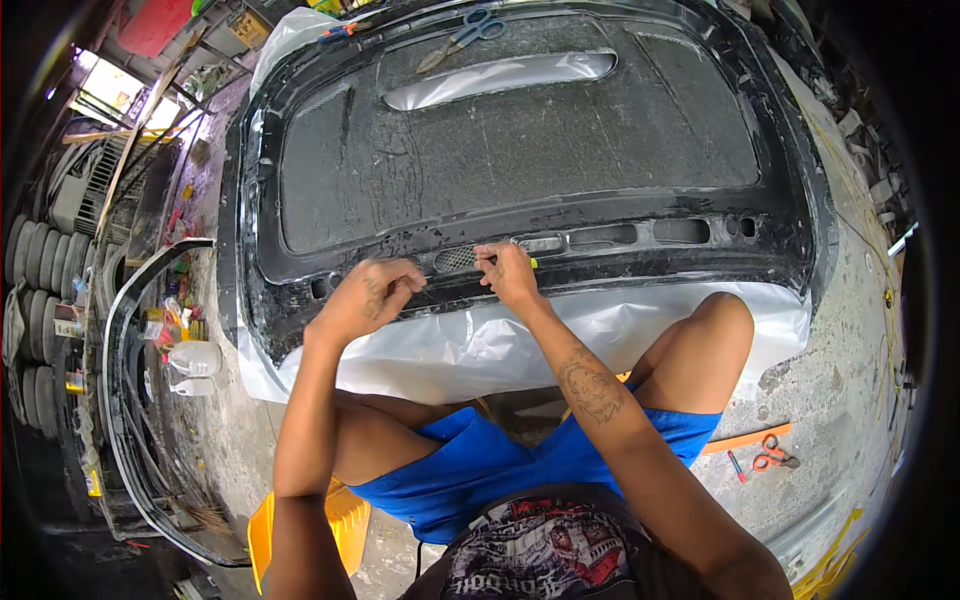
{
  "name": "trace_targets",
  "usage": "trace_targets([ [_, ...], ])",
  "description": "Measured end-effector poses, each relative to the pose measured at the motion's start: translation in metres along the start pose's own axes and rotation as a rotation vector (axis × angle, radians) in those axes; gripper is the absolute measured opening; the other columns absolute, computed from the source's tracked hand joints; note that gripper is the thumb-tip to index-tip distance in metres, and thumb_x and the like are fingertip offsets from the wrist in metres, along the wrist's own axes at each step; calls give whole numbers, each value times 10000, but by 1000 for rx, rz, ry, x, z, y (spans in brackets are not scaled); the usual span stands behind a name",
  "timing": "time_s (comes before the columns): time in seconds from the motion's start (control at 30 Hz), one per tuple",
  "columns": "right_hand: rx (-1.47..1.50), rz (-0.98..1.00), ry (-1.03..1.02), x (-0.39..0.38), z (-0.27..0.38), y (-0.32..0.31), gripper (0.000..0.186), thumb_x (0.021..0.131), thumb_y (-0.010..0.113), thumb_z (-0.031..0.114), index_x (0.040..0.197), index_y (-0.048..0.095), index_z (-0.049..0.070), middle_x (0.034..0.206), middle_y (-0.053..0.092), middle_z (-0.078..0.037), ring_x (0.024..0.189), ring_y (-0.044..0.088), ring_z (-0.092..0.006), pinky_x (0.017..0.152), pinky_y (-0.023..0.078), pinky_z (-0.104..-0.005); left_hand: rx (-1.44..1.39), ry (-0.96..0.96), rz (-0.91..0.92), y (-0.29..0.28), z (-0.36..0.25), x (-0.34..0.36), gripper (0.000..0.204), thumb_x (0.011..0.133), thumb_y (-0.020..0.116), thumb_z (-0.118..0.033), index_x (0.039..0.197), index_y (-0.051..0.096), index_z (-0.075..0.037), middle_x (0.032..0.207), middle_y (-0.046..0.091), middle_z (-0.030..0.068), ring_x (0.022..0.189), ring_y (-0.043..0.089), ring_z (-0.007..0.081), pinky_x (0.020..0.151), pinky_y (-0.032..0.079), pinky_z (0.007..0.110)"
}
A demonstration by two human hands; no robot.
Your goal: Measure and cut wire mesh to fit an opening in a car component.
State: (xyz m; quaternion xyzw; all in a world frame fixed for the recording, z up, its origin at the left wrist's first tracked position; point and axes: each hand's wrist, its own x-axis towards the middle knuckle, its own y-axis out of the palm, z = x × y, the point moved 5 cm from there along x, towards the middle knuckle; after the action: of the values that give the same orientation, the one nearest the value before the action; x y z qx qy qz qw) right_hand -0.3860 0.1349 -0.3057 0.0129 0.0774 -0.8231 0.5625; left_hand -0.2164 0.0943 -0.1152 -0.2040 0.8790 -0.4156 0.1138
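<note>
A large black car panel [620, 150], like a bonnet's underside, spans the space in front of my knees on clear plastic sheeting [450, 345]. Its near edge carries a row of oblong openings, one showing mesh [455, 259]. My left hand [372, 295] is just over this edge, left of the mesh, fingers curled toward the thumb; what they pinch, if anything, is hidden. Right of the mesh, my right hand [510, 272] is closed, fingertips at the openings. A small yellow-green bit [533, 263] shows beside it, and the rest of that object cannot be made out.
Scissors [462, 40] lie on the panel's far part, near an orange-and-blue tool [338, 32]. Red-handled scissors [772, 456] rest on the floor at right. A curved black strip [112, 350], a white jug [193, 358] and a yellow stool [345, 525] are at left.
</note>
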Motion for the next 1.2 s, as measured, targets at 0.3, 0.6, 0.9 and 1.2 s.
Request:
trace_targets([
  [0.3,-178,-74,-203,-4,12,7,190,866,639,57,1014,693,-49,817,712,-164,568,674,-210,601,530,-327,163,-76,8,17,62,-7,153,852,534,-47,929,641,31,743,669,149,586,654,246,604,523,352],
  [0.6,-340,-161,-142,0,-3,11,293,837,705,182,1015,691,-51,837,718,-164,775,708,-298,673,550,-390,235,-66,-65,28,99,-9,163,834,562,-89,921,663,4,817,675,196,740,663,340,709,523,416],
  [0.9,-708,-223,-243,-32,36,7,251,883,625,213,1003,668,-3,999,674,-217,855,667,-388,755,540,-459,332,-628,-97,50,157,-18,358,924,512,-297,938,669,25,975,674,240,953,647,405,850,521,470],
  [1.2,-627,-469,-280,-30,20,-177,221,868,666,140,984,683,-47,861,697,-195,711,692,-295,623,550,-360,73,-1000,-249,66,154,-1,464,947,465,-369,929,656,53,898,692,263,685,712,328,666,588,408],
])
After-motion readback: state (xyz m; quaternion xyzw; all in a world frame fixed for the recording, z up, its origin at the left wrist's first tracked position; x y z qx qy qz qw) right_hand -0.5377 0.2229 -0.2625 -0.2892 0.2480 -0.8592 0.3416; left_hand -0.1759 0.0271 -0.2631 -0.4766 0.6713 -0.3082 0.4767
